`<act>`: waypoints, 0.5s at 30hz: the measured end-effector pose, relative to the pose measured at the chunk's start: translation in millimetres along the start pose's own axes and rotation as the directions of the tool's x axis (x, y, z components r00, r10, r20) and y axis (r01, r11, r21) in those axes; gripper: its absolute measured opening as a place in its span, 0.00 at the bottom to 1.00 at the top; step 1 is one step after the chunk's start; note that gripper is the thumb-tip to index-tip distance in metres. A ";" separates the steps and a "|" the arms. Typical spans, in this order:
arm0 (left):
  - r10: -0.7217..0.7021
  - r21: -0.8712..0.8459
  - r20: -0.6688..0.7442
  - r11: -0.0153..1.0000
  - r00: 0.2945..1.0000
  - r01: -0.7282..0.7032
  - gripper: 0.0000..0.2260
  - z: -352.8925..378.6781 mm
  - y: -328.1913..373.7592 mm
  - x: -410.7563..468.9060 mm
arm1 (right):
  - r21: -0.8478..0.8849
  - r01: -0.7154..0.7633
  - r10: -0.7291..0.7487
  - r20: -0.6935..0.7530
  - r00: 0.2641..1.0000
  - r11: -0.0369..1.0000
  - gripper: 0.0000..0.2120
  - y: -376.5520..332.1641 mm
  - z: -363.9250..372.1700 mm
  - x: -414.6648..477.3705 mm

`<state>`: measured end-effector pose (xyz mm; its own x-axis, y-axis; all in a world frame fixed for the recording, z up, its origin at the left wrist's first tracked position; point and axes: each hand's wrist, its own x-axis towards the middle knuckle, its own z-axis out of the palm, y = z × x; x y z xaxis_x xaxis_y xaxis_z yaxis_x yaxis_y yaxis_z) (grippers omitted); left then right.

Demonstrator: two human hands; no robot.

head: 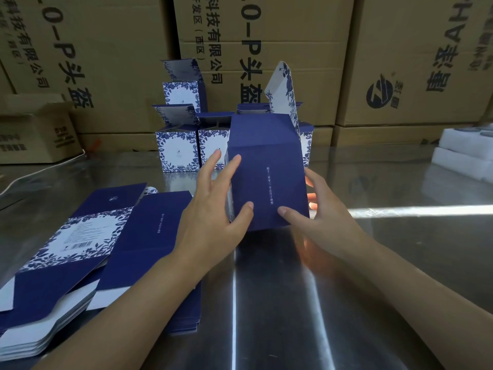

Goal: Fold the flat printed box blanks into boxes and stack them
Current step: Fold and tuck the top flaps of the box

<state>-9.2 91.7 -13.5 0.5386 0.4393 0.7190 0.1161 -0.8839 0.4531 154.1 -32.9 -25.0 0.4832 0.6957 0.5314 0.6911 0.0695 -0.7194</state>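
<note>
Your left hand (pixel 221 209) reaches forward, fingers spread up the left side of the box (pixel 266 169), thumb pressed on its dark blue front. Your right hand (pixel 320 217) mirrors it: thumb on the front, fingers wrapped round the right side. Both grips clasp the box between them.

The box stands upright at the desk (pixel 400 249), its top flap (pixel 282 86) raised open; whether its base touches the desk cannot be told. Left of the box, two stacks of flat blanks (pixel 80 263) lie partly under your left forearm. Just behind the box stand folded boxes (pixel 177 153) with flaps open, one set on top of others. Behind those, cartons (pixel 266 49) form a wall. Well right of the box lies white foam (pixel 464 150).
</note>
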 end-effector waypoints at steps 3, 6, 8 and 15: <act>-0.006 0.015 -0.047 1.000 0.999 0.007 0.29 -0.4 0.5 -0.3 | -0.037 0.058 -0.060 -0.038 0.998 0.998 0.37 0.3 -1.8 -0.6; 0.001 0.003 -0.070 1.000 0.998 -0.001 0.28 -0.9 0.4 0.2 | -0.062 0.095 -0.100 -0.079 0.992 0.993 0.36 -2.5 -3.5 -2.3; 0.009 0.000 -0.079 1.000 0.997 -0.009 0.28 -0.4 -0.4 0.3 | -0.093 0.116 -0.126 -0.109 0.986 0.989 0.36 -4.4 -3.6 -2.6; 0.085 0.075 -0.198 0.995 0.976 -0.071 0.26 0.1 1.3 1.3 | -0.113 0.206 -0.227 -0.237 0.944 0.972 0.33 -15.2 -2.0 -4.7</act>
<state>-8.2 91.2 -12.0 0.3704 0.3858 0.8450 0.1392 -0.9224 0.3601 142.4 -38.6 -15.7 0.4268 0.4717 0.7715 0.8318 0.1300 -0.5396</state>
